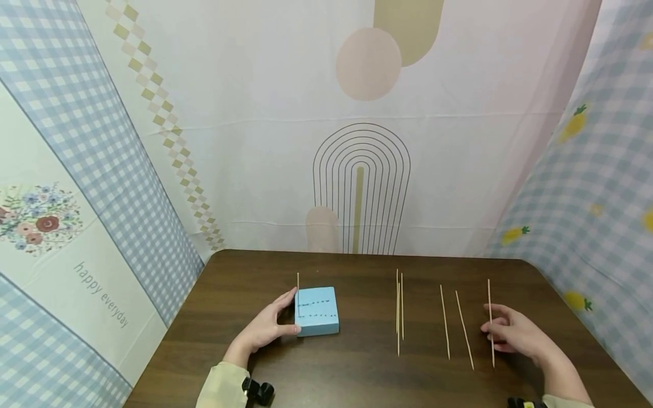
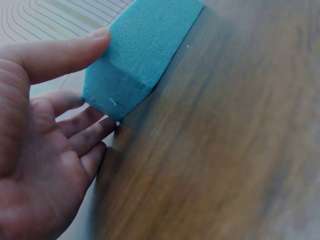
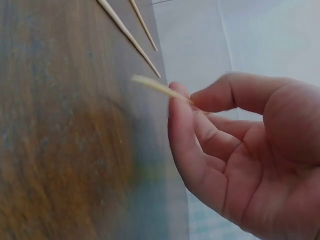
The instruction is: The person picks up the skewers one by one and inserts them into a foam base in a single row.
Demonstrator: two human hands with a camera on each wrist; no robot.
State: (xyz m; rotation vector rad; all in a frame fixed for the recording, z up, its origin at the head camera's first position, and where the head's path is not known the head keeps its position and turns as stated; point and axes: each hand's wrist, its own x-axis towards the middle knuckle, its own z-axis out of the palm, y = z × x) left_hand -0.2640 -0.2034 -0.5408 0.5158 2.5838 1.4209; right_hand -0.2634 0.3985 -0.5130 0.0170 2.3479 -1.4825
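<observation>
A light blue foam block lies on the brown table, with two rows of dark marks on its upper face. My left hand holds its left side, thumb at the near corner and fingers along the far side. In the left wrist view, the thumb presses the side of the block. One thin wooden stick stands up at the block's left edge. On the right, my right hand pinches another wooden stick between thumb and fingertips, apart from the block.
Several loose wooden sticks lie on the table between the hands: a close group nearer the block, then a single stick and a slanted stick by the right hand. Patterned cloths hang behind and at both sides.
</observation>
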